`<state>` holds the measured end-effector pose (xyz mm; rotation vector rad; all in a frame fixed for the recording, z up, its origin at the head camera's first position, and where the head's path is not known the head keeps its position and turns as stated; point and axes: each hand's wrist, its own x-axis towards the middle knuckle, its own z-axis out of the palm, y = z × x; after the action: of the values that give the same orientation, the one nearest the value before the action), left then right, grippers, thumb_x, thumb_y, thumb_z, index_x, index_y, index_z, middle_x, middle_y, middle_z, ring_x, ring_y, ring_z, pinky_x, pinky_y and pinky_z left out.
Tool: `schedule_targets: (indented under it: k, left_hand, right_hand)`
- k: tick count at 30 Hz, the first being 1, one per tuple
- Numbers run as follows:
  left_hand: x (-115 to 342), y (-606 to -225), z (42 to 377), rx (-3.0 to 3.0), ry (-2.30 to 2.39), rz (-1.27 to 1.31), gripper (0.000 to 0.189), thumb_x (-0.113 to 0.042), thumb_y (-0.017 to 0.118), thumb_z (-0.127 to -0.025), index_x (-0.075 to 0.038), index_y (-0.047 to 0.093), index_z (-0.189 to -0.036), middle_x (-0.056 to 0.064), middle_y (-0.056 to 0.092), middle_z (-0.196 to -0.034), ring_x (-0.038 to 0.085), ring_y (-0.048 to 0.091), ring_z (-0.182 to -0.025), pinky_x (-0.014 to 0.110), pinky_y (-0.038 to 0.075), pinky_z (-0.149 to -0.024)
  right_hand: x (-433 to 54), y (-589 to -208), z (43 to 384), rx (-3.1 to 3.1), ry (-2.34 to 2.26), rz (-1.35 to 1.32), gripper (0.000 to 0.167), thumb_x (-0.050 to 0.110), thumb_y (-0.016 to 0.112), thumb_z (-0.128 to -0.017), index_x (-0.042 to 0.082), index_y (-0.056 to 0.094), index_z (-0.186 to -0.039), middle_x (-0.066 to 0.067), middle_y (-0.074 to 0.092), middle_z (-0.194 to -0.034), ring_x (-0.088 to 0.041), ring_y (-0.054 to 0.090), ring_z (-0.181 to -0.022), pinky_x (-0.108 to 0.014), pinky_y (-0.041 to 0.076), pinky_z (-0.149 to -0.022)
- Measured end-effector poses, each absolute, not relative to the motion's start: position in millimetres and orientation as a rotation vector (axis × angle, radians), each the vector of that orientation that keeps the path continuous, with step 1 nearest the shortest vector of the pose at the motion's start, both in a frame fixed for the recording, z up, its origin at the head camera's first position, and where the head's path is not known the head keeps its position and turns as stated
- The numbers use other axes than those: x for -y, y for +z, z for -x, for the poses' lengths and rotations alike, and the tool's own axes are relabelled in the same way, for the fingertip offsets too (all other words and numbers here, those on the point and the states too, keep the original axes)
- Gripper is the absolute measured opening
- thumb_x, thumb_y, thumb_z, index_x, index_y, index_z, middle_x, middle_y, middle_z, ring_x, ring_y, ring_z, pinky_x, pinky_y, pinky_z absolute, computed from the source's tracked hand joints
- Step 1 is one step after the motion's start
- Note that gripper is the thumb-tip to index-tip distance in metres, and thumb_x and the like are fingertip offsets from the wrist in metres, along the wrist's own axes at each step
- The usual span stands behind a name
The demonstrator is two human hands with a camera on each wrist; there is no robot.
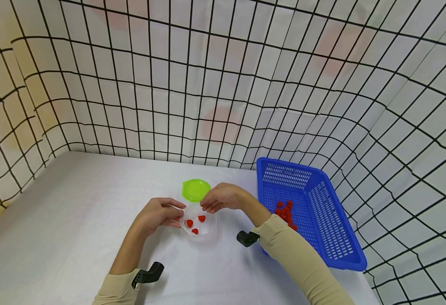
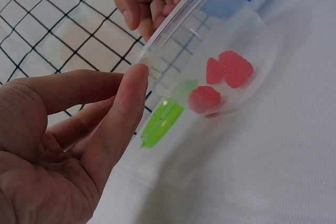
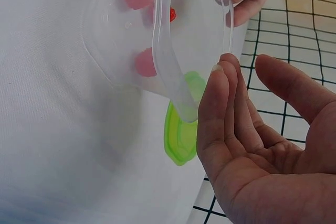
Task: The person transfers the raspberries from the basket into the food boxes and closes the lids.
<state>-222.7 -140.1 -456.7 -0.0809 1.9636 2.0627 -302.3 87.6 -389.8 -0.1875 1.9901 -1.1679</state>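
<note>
A clear plastic container (image 1: 210, 226) stands on the white tabletop with three red raspberries (image 2: 236, 69) inside it. At its left side my left hand (image 1: 161, 215) pinches the rim between thumb and fingers. My right hand (image 1: 223, 197) hovers over the container's far right rim. In the right wrist view, the right hand's fingers (image 3: 212, 108) are close to the rim, the thumb stands apart from them, and nothing shows between. Just behind the container lies a bright green lid (image 1: 195, 189), partly behind the right hand in the head view.
On the right a blue plastic basket (image 1: 331, 224) holds a cluster of red raspberries (image 1: 285, 214) along its left side; my right forearm crosses its near left part. A black wire grid (image 1: 207, 80) backed by white sheeting encloses the table's back and sides.
</note>
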Motion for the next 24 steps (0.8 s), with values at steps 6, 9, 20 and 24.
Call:
schedule_targets:
  k: [6,9,20,24]
  left_hand:
    - [140.2,-454.9,222.2,-1.969,2.060,0.070,0.031,-0.003,0.067,-0.092,0.011,0.067,-0.118,0.013,0.074,-0.090,0.018,0.071,-0.076,0.034,0.065,-0.068]
    - [139.7,-455.1,222.8,-1.973,2.058,0.059,0.031,-0.004,0.068,-0.092,0.012,0.066,-0.119,0.014,0.074,-0.092,0.018,0.071,-0.077,0.034,0.065,-0.068]
    - [140.4,-457.3,222.7,-1.974,2.057,0.081,0.028,-0.002,0.067,-0.091,0.011,0.067,-0.116,0.011,0.073,-0.086,0.019,0.071,-0.076,0.035,0.065,-0.069]
    - [140.6,-456.2,221.5,-1.971,2.058,0.077,0.029,-0.002,0.068,-0.091,0.011,0.067,-0.117,0.011,0.072,-0.085,0.019,0.071,-0.075,0.036,0.065,-0.069]
  right_hand:
    - [-92.9,-386.1,303.5,-1.971,-1.179,0.193,0.036,0.016,0.066,-0.097,-0.010,0.066,-0.121,-0.010,0.072,-0.095,-0.021,0.069,-0.083,-0.030,0.063,-0.083]
    - [-97.1,-380.6,305.1,-1.986,-1.175,0.184,0.035,0.018,0.066,-0.097,-0.007,0.067,-0.121,-0.015,0.073,-0.103,-0.028,0.071,-0.094,-0.033,0.063,-0.086]
    - [-129.5,-349.2,314.2,-2.054,-1.239,0.165,0.031,0.022,0.066,-0.097,-0.001,0.071,-0.117,-0.021,0.069,-0.118,-0.026,0.070,-0.095,-0.038,0.062,-0.091]
    - [-146.4,-339.3,315.2,-2.076,-1.270,0.139,0.031,0.022,0.067,-0.096,-0.001,0.070,-0.117,-0.019,0.070,-0.114,-0.026,0.071,-0.094,-0.038,0.062,-0.091]
